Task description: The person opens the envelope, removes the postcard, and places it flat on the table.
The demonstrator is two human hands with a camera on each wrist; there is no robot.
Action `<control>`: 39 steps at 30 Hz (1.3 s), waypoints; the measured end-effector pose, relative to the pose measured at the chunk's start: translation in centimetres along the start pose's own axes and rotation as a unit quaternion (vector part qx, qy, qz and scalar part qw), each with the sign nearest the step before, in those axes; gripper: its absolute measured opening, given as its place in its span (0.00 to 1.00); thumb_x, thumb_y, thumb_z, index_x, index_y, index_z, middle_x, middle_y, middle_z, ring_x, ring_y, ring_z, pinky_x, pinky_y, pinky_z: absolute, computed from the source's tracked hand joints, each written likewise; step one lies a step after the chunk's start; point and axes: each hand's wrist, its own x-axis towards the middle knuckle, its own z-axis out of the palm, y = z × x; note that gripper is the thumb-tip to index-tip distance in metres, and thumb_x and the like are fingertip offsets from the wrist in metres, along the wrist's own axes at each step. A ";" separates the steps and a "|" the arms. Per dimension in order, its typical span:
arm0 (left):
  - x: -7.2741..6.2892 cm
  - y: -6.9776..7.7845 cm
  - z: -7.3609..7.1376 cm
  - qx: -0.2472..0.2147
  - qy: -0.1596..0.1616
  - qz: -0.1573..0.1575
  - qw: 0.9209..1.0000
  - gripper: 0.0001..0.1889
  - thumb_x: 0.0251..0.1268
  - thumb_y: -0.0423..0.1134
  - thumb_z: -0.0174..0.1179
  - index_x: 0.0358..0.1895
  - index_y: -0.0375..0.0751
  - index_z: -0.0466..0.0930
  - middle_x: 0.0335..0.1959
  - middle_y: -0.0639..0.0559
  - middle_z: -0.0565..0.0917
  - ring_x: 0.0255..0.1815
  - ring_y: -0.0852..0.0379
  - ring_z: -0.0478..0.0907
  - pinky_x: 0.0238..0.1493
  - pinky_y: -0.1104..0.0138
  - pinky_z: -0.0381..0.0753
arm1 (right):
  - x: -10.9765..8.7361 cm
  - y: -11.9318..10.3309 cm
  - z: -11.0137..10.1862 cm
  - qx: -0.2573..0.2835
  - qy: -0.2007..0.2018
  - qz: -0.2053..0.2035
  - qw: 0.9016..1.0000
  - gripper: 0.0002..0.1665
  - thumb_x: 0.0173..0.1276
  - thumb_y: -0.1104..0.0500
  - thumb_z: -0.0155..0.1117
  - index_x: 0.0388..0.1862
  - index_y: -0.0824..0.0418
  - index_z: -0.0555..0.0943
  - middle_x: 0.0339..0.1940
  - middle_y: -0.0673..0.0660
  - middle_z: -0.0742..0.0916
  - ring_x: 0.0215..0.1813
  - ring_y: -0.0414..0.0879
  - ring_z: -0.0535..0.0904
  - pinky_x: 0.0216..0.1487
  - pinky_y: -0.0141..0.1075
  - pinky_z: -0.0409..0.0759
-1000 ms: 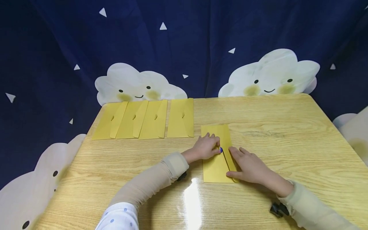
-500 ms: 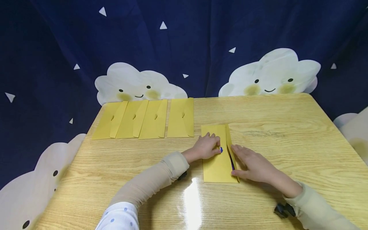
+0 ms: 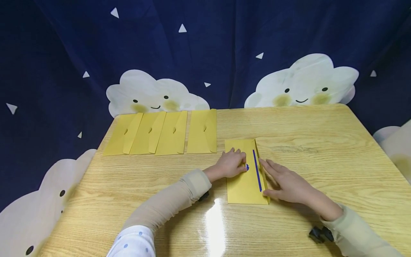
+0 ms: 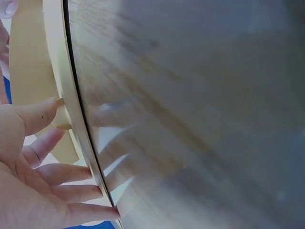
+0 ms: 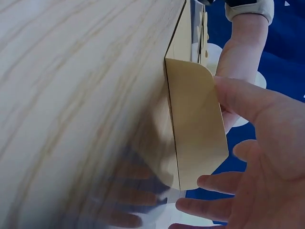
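A yellow envelope (image 3: pixel 240 191) lies on the wooden table between both hands. My left hand (image 3: pixel 229 164) rests over its middle, thumb and index finger pinching the small slit tab (image 4: pixel 61 114). Beside those fingertips shows a blue spot (image 3: pixel 247 167). The flap (image 5: pixel 195 124) on the envelope's right side stands raised, and a blue strip (image 3: pixel 257 171) shows along the opening beneath it. My right hand (image 3: pixel 287 181) is at the flap, fingers extended and thumb at its edge, as the right wrist view shows.
Several more yellow envelopes (image 3: pixel 201 132) lie in a row at the table's back left, their flaps tucked. A dark blue curtain (image 3: pixel 224 43) with cloud prints hangs behind the table (image 3: pixel 305 142). Black wrist devices (image 3: pixel 316 235) sit under the sleeves.
My right hand has moved a little right and lifted the flap from lying over the envelope to standing up, uncovering the blue strip. My left hand has stayed in place.
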 end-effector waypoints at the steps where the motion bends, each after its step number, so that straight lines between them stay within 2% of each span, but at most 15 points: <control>1: 0.0 0.0 0.0 0.000 0.001 0.000 1.000 0.12 0.61 0.50 0.57 0.40 0.46 0.75 0.38 0.52 0.76 0.60 0.38 0.66 0.51 0.42 0.67 | 0.0 0.1 0.0 0.002 -0.002 0.001 1.000 0.52 0.55 0.46 0.67 0.71 0.64 0.54 0.65 0.72 0.65 0.61 0.68 0.64 0.54 0.58 0.66; 6: 0.0 0.0 0.0 -0.001 0.003 0.000 1.000 0.12 0.60 0.50 0.58 0.39 0.47 0.75 0.35 0.53 0.75 0.58 0.39 0.68 0.51 0.43 0.68 | -0.2 0.3 -0.3 0.000 -0.006 0.000 1.000 0.52 0.54 0.47 0.68 0.71 0.64 0.54 0.65 0.73 0.63 0.62 0.69 0.62 0.53 0.59 0.66; 13: 0.0 0.0 0.0 -0.002 0.005 0.001 1.000 0.12 0.61 0.50 0.58 0.39 0.47 0.75 0.35 0.54 0.75 0.58 0.40 0.68 0.51 0.43 0.67 | -0.2 0.9 -0.4 -0.037 -0.014 0.004 0.999 0.54 0.49 0.47 0.71 0.67 0.72 0.58 0.70 0.71 0.53 0.68 0.68 0.47 0.55 0.63 0.61; 16: -0.1 0.0 0.0 -0.003 0.003 0.000 1.000 0.12 0.61 0.50 0.57 0.40 0.47 0.76 0.36 0.54 0.75 0.58 0.41 0.68 0.52 0.43 0.67 | -0.1 1.4 -0.3 -0.048 -0.029 -0.003 0.998 0.54 0.48 0.45 0.71 0.66 0.73 0.59 0.71 0.69 0.54 0.70 0.64 0.43 0.55 0.65 0.57; 21: -0.1 0.0 0.1 -0.002 0.002 -0.002 1.000 0.12 0.61 0.50 0.57 0.40 0.47 0.76 0.38 0.53 0.76 0.57 0.41 0.68 0.52 0.43 0.67 | 0.5 2.5 -0.2 -0.046 -0.062 -0.022 0.997 0.55 0.49 0.39 0.68 0.67 0.69 0.59 0.69 0.68 0.58 0.70 0.64 0.45 0.54 0.69 0.52; 25: 0.0 0.0 0.1 -0.003 0.002 -0.002 1.000 0.12 0.61 0.50 0.57 0.39 0.48 0.75 0.44 0.50 0.78 0.60 0.38 0.65 0.52 0.42 0.66 | 0.9 3.1 -0.2 -0.031 -0.083 -0.014 0.996 0.59 0.46 0.34 0.67 0.68 0.67 0.59 0.69 0.69 0.58 0.69 0.66 0.45 0.53 0.70 0.50; 27: 0.1 0.2 0.2 -0.003 0.005 -0.002 1.000 0.12 0.61 0.52 0.56 0.38 0.48 0.75 0.42 0.50 0.78 0.58 0.40 0.68 0.51 0.42 0.67 | 0.9 3.2 -0.2 -0.025 -0.093 -0.007 0.995 0.60 0.46 0.32 0.66 0.68 0.67 0.59 0.69 0.69 0.58 0.68 0.67 0.46 0.53 0.70 0.51; 30: 0.2 0.3 0.2 -0.001 0.017 -0.003 1.000 0.13 0.60 0.53 0.57 0.35 0.48 0.75 0.35 0.53 0.78 0.47 0.48 0.74 0.48 0.43 0.70 | 1.0 3.3 -0.2 -0.022 -0.102 -0.003 0.995 0.60 0.45 0.31 0.65 0.68 0.67 0.59 0.69 0.69 0.59 0.68 0.68 0.47 0.52 0.70 0.51; 33: 0.3 0.4 0.1 0.001 0.031 -0.006 1.000 0.11 0.60 0.50 0.58 0.32 0.47 0.75 0.28 0.56 0.75 0.36 0.55 0.73 0.44 0.44 0.73 | 1.0 3.3 -0.2 -0.018 -0.109 0.004 0.994 0.61 0.45 0.32 0.65 0.69 0.66 0.58 0.69 0.68 0.59 0.68 0.69 0.47 0.52 0.70 0.51; 37: 0.5 0.5 0.2 -0.005 0.041 -0.014 0.999 0.06 0.58 0.44 0.58 0.31 0.46 0.74 0.26 0.57 0.74 0.33 0.56 0.72 0.42 0.45 0.73 | 1.1 3.3 -0.3 -0.020 -0.114 0.009 0.993 0.61 0.44 0.31 0.65 0.69 0.65 0.58 0.70 0.67 0.58 0.68 0.68 0.47 0.53 0.70 0.51; 39: 0.5 0.5 0.2 -0.010 0.045 -0.017 0.999 0.07 0.57 0.42 0.57 0.36 0.45 0.74 0.28 0.55 0.75 0.34 0.55 0.73 0.41 0.46 0.74 | 1.1 3.3 -0.4 -0.022 -0.113 0.008 0.993 0.61 0.44 0.31 0.65 0.69 0.65 0.58 0.69 0.67 0.59 0.68 0.69 0.48 0.53 0.70 0.51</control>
